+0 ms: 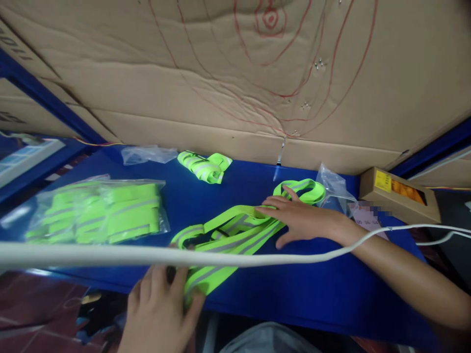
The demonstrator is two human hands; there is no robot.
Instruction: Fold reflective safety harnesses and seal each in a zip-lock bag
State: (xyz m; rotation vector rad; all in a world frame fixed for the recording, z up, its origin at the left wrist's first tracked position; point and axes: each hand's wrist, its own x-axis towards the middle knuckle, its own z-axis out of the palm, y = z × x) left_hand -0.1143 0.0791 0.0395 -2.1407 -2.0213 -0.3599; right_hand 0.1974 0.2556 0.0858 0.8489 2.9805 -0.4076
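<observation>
Across the left of the flat blue tabletop [331,294], saw clear plastic bags packed with neon yellow-green straps [132,211]. Near the front edge, set the bare left hand [160,299] against the near end of a loose, grey-striped neon strap [243,240], spread slantwise over the table's middle. Farther back, saw a rolled neon bundle [202,166] below the brown cardboard wall [184,113], with blue surface for moving before it. Laid the bare right hand [294,215] on the strap, fingers fanned and unclenched; had more blue room below the wrist, and a windowed brown cardboard box [429,208] at the rear right. Could not tell the left fingers' hold behind a thick white cable [147,256]; could not trace the strap under the right fingers towards a neon coil [318,193]; found a pink paper sheet [364,220] partly blurred.
</observation>
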